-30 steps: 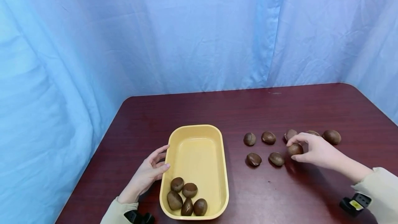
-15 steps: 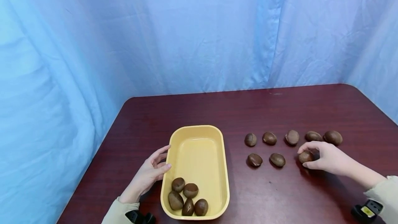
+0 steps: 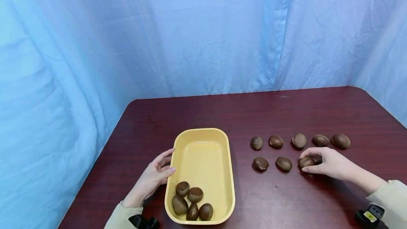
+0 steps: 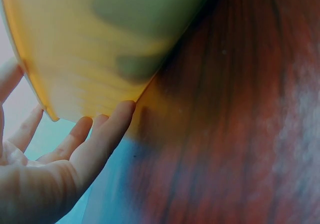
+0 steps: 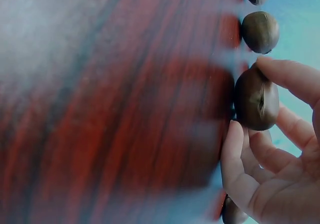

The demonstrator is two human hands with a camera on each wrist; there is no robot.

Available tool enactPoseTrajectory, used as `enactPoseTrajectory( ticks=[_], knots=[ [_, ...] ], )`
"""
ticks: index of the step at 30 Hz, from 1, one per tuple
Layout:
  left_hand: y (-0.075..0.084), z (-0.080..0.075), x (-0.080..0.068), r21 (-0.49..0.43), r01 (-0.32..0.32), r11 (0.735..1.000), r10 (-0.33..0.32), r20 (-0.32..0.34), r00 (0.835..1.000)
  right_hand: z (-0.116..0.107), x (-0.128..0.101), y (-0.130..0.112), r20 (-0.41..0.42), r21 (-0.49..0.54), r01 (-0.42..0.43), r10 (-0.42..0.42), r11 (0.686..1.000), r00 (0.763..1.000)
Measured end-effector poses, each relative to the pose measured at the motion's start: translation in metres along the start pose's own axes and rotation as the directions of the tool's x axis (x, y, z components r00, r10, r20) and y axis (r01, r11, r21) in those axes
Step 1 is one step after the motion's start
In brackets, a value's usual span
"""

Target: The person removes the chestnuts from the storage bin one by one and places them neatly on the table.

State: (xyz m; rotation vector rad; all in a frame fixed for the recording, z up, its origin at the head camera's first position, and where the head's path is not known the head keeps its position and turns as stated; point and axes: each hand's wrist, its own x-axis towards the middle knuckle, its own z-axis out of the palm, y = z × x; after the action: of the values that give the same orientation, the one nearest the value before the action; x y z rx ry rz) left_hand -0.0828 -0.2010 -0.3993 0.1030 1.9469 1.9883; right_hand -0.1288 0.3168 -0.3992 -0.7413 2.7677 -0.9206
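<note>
Pinching one glossy brown chestnut (image 3: pixel 306 162) on the dark red table (image 3: pixel 286 200), right hand (image 3: pixel 330 163); left hand (image 3: pixel 152 179), fingers straight, steadies yellow plastic tray (image 3: pixel 203 137). Five inside, seven outside.

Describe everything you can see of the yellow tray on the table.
The yellow rectangular plastic tray has rounded corners, a raised rim and a smooth matte inside. It lies flat on the dark red wooden table, long side running away from the viewer. Five brown chestnuts sit bunched at its near end; the far part is bare. The left hand touches its left wall.
</note>
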Motion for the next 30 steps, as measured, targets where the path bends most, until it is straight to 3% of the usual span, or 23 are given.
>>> enactPoseTrajectory(
  ticks=[10,15,20,30],
  knots=[
    [0.001,0.001,0.001,0.002,-0.015,1.000,0.015,0.002,1.000,-0.004,0.000,0.007,-0.003,0.064,0.046,-0.046,0.997,0.999],
    [0.001,0.001,0.001,0.010,-0.011,1.000,0.011,-0.004,1.000,-0.012,-0.001,0.001,0.014,0.021,-0.047,0.047,0.999,0.999],
    [0.001,0.001,0.000,0.007,-0.012,1.000,0.012,-0.004,1.000,-0.024,0.002,-0.009,-0.035,-0.082,-0.121,0.118,0.989,0.992],
    [0.000,0.000,-0.001,-0.004,-0.003,1.000,0.003,-0.006,1.000,-0.034,0.014,-0.034,-0.044,-0.044,-0.105,0.103,0.994,0.994]
  ],
)
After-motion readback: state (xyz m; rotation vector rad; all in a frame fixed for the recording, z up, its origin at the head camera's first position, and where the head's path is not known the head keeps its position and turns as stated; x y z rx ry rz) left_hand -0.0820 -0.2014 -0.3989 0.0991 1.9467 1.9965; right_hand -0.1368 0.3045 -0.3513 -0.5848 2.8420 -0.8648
